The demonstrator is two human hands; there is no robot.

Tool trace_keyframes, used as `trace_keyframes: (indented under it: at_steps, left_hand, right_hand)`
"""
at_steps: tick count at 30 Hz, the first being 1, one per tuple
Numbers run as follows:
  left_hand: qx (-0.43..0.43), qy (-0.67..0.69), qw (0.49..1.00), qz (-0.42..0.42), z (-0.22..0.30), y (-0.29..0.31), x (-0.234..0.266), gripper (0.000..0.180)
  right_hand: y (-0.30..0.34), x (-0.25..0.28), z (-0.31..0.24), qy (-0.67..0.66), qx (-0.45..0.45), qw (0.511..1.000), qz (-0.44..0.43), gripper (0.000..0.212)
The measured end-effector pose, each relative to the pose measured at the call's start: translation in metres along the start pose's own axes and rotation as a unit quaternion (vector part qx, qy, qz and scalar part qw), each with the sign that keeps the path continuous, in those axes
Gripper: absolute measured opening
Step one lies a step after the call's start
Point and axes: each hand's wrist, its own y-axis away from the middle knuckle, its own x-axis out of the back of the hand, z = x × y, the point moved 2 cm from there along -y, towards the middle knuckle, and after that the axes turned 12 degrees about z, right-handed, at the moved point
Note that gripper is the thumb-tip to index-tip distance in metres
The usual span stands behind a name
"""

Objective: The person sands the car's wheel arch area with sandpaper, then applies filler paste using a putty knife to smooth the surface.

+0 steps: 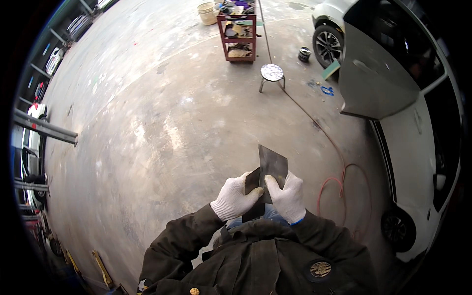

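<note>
In front of my body I hold thin, dark, stiff-looking sheets that resemble sandpaper. My left hand, in a white knit glove, pinches a blackish sheet with its thumb on top. A greyer sheet rises at a slant beside it, gripped by my right hand, gloved the same way, thumb across the lower part. The two pieces meet along an edge between my hands; whether they are separate or one folded sheet I cannot tell. A dark lower end hangs below my thumbs.
At right stands a light car with its grey door swung out. A round stool, a dark red tool cart and a bucket are ahead. A reddish hose snakes over the floor. A metal post is at left.
</note>
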Motion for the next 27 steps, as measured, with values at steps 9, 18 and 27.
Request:
trace_keyframes:
  at_steps: [9,18,27]
  left_hand:
    - [0.055,-0.067,0.993,-0.085,-0.009,-0.169,0.077,0.028]
    - [0.084,0.294,0.931,0.201,-0.006,-0.365,0.105,0.023]
    - [-0.046,0.002,0.969,0.243,0.004,-0.500,0.131,0.037]
  right_hand:
    - [-0.165,-0.101,-0.013,0.033,0.092,0.987,-0.125,0.014]
    - [-0.370,-0.168,-0.012,-0.151,-0.124,0.980,-0.047,0.014]
    - [-0.481,-0.235,-0.018,-0.005,-0.065,0.995,0.070,0.022]
